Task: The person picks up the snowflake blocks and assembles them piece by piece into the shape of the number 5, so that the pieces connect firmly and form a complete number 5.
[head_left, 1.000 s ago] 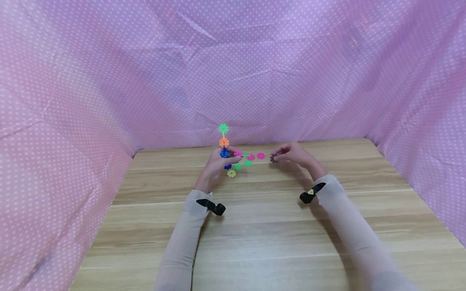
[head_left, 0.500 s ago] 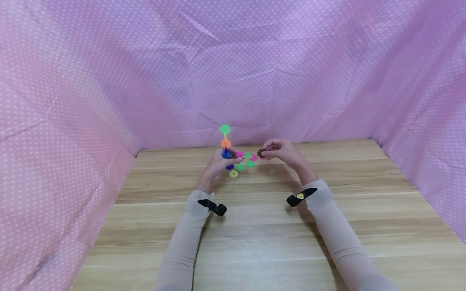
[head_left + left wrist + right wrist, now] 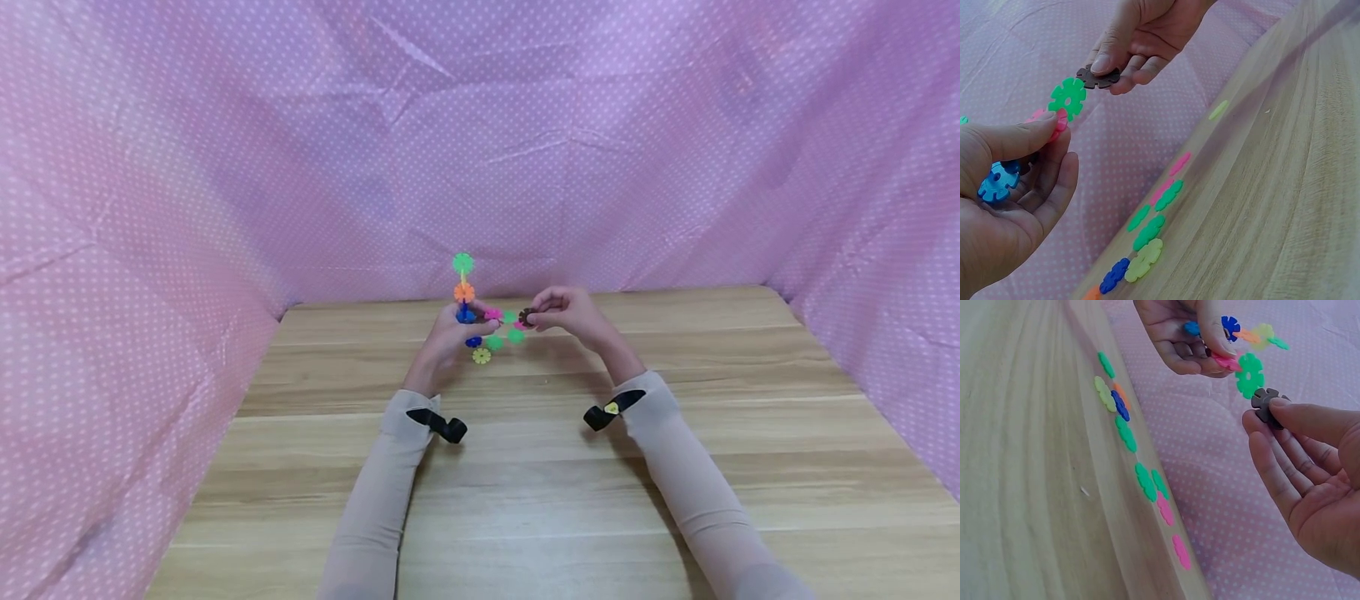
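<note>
My left hand (image 3: 446,340) holds a chain of interlocking plastic snowflake discs, its thumb and fingers pinching a pink disc (image 3: 1060,122). From that hand the chain rises through a blue disc (image 3: 999,182) and an orange disc (image 3: 464,292) to a green disc (image 3: 462,262) at the top. A second green disc (image 3: 1249,375) sticks out from the pink one toward the right. Between thumb and fingers, my right hand (image 3: 576,317) pinches a brown snowflake disc (image 3: 1265,406). The brown disc's edge meets that green disc's rim in both wrist views.
Several loose discs lie along the table's far edge, among them a pale yellow disc (image 3: 482,356), a dark blue disc (image 3: 1114,275) and a pink disc (image 3: 1180,552). Behind the wooden table (image 3: 525,500) hangs a pink dotted cloth (image 3: 510,167).
My right hand has moved left with the brown disc, from beyond the loose pink disc to the chain's end. The left hand with the chain has stayed nearly in place.
</note>
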{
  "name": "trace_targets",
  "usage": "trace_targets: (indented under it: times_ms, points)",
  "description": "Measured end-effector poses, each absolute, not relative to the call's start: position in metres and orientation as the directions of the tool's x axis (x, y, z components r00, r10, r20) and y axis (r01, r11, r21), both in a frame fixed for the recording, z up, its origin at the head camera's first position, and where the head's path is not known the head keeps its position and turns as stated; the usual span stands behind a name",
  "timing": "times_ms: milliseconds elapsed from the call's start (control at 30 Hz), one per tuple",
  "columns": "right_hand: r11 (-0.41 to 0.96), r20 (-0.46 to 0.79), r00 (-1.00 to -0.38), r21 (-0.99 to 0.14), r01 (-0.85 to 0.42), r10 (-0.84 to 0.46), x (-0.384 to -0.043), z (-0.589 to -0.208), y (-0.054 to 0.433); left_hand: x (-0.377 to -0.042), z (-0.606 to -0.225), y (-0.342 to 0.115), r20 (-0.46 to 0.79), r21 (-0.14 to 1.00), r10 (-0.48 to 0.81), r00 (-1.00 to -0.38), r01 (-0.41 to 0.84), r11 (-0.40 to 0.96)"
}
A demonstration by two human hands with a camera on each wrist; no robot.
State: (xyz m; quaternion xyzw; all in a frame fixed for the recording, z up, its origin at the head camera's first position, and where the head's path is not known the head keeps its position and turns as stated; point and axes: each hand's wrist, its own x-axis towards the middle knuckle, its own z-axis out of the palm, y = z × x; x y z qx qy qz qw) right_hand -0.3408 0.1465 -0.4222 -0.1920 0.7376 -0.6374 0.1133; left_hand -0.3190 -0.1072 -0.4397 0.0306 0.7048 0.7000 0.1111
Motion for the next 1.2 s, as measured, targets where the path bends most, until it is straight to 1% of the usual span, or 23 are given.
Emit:
trace_targets:
  times_ms: [167,467,633,867,1200]
  points:
    - [0.101,0.083,-0.902,-0.985,-0.138,-0.424,-0.339,-0.424,0.144,-0.319,-0.439,-0.107,-0.121,0.993,0.19,-0.974,-0.12,0.013]
    - [0.084,0.096,-0.905,-0.986,-0.143,-0.414,-0.338,-0.426,0.141,-0.319,-0.442,-0.105,-0.147,0.989,0.231,-0.962,-0.143,0.034]
    - [0.079,0.104,-0.907,-0.986,-0.149,-0.409,-0.337,-0.425,0.139,-0.319,-0.442,-0.106,-0.163,0.987,0.232,-0.959,-0.157,0.046]
    - [0.058,0.136,-0.909,-0.983,-0.173,-0.395,-0.337,-0.429,0.136,-0.318,-0.442,-0.107,-0.17,0.984,0.201,-0.965,-0.155,0.087]
    - [0.046,0.156,-0.917,-0.982,-0.186,-0.366,-0.337,-0.428,0.133,-0.321,-0.441,-0.106,-0.167,0.984,0.182,-0.969,-0.154,0.084]
